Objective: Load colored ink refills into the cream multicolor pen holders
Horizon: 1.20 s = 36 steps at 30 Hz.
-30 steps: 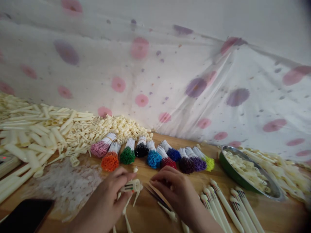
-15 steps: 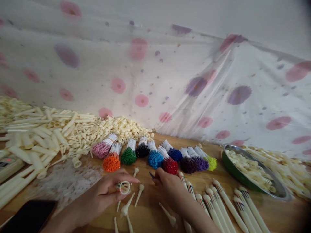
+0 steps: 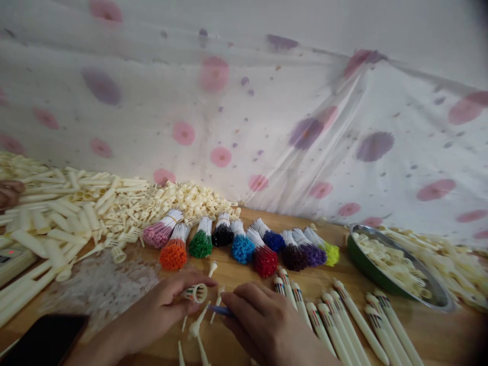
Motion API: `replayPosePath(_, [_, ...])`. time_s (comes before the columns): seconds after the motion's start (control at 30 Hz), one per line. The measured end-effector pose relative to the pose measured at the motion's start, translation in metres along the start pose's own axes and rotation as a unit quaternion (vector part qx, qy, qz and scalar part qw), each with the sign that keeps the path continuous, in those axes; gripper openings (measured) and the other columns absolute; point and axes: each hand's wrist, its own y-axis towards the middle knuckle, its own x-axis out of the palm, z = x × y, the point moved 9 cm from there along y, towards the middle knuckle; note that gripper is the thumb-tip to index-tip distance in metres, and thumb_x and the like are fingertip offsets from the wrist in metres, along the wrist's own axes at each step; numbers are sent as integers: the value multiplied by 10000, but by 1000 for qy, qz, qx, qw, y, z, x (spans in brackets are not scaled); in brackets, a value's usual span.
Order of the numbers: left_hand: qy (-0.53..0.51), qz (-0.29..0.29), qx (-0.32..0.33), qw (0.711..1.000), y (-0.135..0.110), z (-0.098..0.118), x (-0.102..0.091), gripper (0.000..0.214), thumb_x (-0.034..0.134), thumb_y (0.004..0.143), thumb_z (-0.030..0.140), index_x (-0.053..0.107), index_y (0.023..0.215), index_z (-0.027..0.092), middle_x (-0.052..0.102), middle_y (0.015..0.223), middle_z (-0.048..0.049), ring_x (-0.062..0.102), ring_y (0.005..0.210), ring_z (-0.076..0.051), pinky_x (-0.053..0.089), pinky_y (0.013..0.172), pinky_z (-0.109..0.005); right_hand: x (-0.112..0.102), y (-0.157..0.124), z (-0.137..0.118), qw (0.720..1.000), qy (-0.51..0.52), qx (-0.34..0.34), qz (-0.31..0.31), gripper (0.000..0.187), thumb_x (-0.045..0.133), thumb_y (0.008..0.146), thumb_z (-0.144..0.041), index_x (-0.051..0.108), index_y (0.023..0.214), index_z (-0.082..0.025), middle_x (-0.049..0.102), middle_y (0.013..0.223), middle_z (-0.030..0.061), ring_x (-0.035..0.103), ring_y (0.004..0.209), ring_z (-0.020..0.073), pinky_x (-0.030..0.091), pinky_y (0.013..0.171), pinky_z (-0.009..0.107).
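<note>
My left hand (image 3: pixel 162 302) pinches a cream slotted pen sleeve (image 3: pixel 195 293) between thumb and fingers, its round open end turned toward me. Right beside it, my right hand (image 3: pixel 263 320) is closed on a slim blue tool (image 3: pixel 221 309), whose tip points left, just below the sleeve; most of it is hidden in the fingers. Under and between the hands lie several cream pointed pen tips (image 3: pixel 196 328). Behind them, bundles of pen refills with white stems stand in a row, among them orange (image 3: pixel 173 254), light blue (image 3: pixel 243 247) and red (image 3: pixel 266 260).
Multicolour pens (image 3: pixel 345 315) lie at right. Behind them tilts a green-sided metal bowl (image 3: pixel 375 272) of cream parts. Cream barrels (image 3: pixel 61 218) and small parts pile at left, near clear plastic pieces (image 3: pixel 102 284) and a black phone (image 3: pixel 48 338). Another person's hand (image 3: pixel 9 194) reaches in at far left.
My right hand has moved left and down with the blue tool, close to the sleeve. The left hand has turned the sleeve slightly. Another person's hand has appeared at far left.
</note>
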Motion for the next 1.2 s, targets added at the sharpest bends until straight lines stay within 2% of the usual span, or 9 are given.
replayPosePath(0.13, [11,-5,-5,1000,2,-2,0,357,579,732,173,671,1040,330,639,1168,10,499,1171,-239,372,991,-386,9,-3,5,999,-24,-2,-40,324,380,946,-281,592,1080,-76,673,817,87,644,696,183,513,548,242])
replayPosePath(0.27, [11,-15,-1,1000,3,-3,2,362,568,752,190,657,1076,324,629,1192,-5,500,1171,-240,351,1004,-408,14,-6,11,997,-33,9,-64,330,326,958,-202,503,1185,-41,669,827,102,638,726,196,511,602,268])
replayPosePath(0.4, [20,-5,-1,1000,3,-6,2,374,567,747,172,658,1081,314,628,1202,-16,505,1164,-248,338,1009,-428,16,-7,19,995,41,64,-69,240,340,951,-199,554,1014,-109,658,793,69,620,694,157,473,571,223])
replayPosePath(0.47, [23,-5,-1,1000,3,-6,3,371,569,742,165,664,1070,310,629,1201,-17,504,1166,-246,335,1012,-424,17,-5,19,994,47,59,-76,199,374,936,-180,565,967,-131,654,772,51,604,666,146,446,546,217])
replayPosePath(0.6, [31,0,-10,999,3,-7,4,362,586,731,176,673,1058,305,630,1193,-23,493,1178,-250,346,1006,-412,5,-2,11,1000,-17,5,-16,178,428,913,-185,604,936,-166,665,765,31,565,625,158,386,518,256])
replayPosePath(0.7, [33,-4,-3,999,3,-7,5,359,589,733,170,675,1056,301,634,1188,-31,514,1155,-244,350,1003,-406,0,-2,10,999,-38,4,23,181,445,911,-199,617,948,-156,653,675,9,530,559,146,340,484,260])
replayPosePath(0.87, [45,-12,8,999,3,-6,8,375,584,740,144,673,1051,335,650,1159,-3,545,1118,-216,364,994,-365,1,-3,8,998,-41,13,37,209,429,918,-169,618,832,-141,638,630,0,525,530,133,317,470,258])
replayPosePath(1.0, [53,4,11,999,2,-5,8,420,585,707,109,680,1025,366,654,1132,32,543,1112,-211,391,966,-328,5,-2,8,999,-39,15,31,183,443,903,-157,616,849,-141,643,644,-1,529,545,138,323,484,261])
replayPosePath(1.2, [41,-9,15,999,1,-1,11,425,575,718,104,671,1042,362,662,1097,27,561,1075,-197,423,921,-301,5,-3,9,999,-35,13,38,178,462,885,-145,616,798,-149,633,616,-1,517,533,129,309,481,253])
